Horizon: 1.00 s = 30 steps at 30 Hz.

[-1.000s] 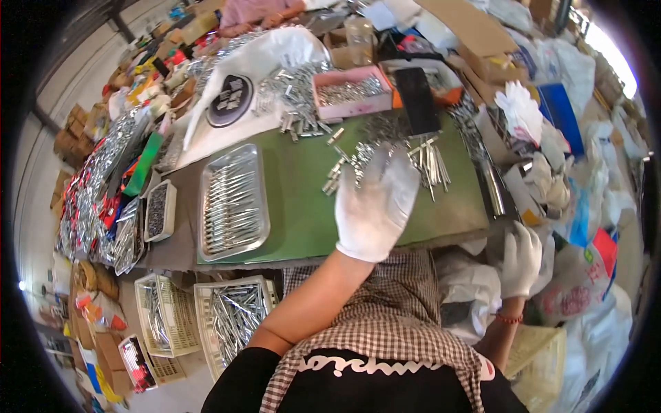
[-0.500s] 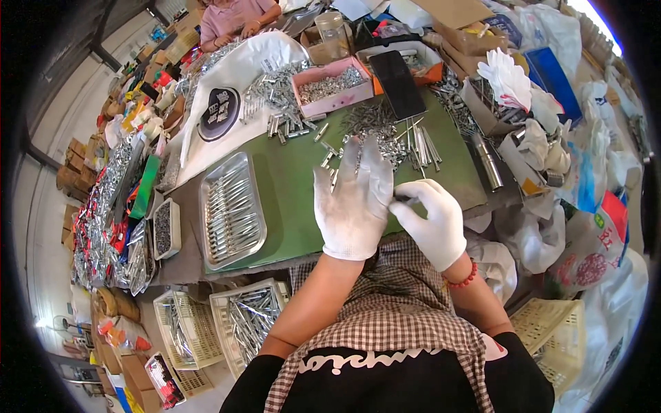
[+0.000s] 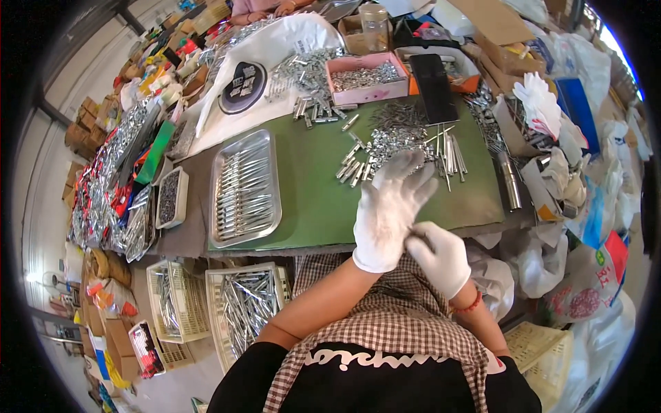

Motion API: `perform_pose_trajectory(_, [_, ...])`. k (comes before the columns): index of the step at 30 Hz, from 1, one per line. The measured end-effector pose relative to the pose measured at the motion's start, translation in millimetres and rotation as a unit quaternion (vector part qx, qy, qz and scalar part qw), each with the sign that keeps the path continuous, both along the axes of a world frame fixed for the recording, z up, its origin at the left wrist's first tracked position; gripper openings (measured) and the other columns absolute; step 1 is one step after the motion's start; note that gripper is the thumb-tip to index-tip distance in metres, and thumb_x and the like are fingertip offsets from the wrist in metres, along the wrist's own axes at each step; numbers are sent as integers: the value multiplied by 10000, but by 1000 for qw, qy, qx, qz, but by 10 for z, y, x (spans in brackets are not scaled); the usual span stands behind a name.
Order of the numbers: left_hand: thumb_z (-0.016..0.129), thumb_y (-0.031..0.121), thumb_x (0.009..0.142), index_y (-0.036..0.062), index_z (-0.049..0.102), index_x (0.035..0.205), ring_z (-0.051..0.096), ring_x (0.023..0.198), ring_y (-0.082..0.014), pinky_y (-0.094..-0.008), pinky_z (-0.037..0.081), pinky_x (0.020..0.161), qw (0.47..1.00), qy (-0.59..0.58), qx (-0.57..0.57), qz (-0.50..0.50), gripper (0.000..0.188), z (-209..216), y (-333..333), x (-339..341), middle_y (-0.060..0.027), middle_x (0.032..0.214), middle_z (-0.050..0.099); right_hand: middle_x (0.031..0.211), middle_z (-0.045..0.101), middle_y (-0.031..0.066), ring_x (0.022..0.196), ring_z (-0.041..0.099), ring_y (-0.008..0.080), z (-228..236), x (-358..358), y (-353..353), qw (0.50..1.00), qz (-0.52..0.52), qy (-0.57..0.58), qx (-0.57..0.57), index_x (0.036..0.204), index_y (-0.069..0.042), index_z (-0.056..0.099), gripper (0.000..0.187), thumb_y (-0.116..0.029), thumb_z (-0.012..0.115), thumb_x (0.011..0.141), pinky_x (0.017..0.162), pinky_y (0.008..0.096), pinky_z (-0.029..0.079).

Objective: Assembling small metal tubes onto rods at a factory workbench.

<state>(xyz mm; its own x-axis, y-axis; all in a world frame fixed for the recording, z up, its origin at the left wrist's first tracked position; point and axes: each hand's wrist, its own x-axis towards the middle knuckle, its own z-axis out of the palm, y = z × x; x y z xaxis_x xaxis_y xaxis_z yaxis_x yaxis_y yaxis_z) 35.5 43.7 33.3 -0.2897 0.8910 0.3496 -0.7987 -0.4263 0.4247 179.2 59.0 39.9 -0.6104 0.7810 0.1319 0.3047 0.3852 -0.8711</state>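
Observation:
My left hand [image 3: 391, 213], in a white knitted glove [image 3: 379, 237] with greyed fingertips, is palm up with its fingers stretched out, holding nothing. My right hand [image 3: 441, 258], also gloved, has thumb and forefinger pinched together at the little-finger side of the left palm, seemingly on the glove's fabric. Just beyond the left fingertips lies a heap of small silver metal fittings [image 3: 389, 148]. Several thin metal rods [image 3: 451, 155] lie right of it. On the left, a metal tray [image 3: 277, 206] holds a row of slim silver pieces with pointed ends.
A green mat [image 3: 310, 172] covers the worktable. Behind are a pink box [image 3: 368, 95] of small parts and a black phone [image 3: 434, 89]. A metal cylinder [image 3: 509, 182] lies at the right. Below left stand plastic baskets [image 3: 213, 303] of metal pieces. Another person's hands [image 3: 272, 12] show at the far side.
The view has shifted, so the table sits further right and higher. My left hand has turned, its fingers now slanting right. The right hand stays pinched at its side.

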Motion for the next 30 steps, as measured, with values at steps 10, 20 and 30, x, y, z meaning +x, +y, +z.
perform_pose_trajectory(10, [463, 572, 1015, -7, 570, 1296, 571, 1125, -242, -434, 410, 1061, 955, 119, -80, 258, 652, -137, -66, -240, -109, 1233, 605, 836, 685, 103, 756, 662, 324, -52, -185, -132, 964, 216, 35, 153, 852, -82, 650, 111, -132, 737, 806, 692, 425, 530])
perform_pose_trajectory(20, [684, 299, 831, 80, 668, 1148, 585, 1106, -429, -497, 485, 972, 429, 643, -321, 547, 387, -26, 969, -1744, -226, 1167, 620, 802, 682, 122, 734, 654, 326, -189, 108, 545, 952, -78, 43, 294, 824, -47, 659, 104, -34, 748, 771, 686, 414, 523])
perform_pose_trajectory(30, [642, 518, 786, 232, 648, 1302, 479, 1333, -381, -578, 364, 1102, 314, 765, -468, 311, 590, -99, 1367, -2289, -136, 1389, 554, 856, 675, 80, 827, 638, 297, -498, -18, 586, 923, -122, -15, 365, 865, -83, 642, 140, -77, 749, 776, 788, 417, 485])
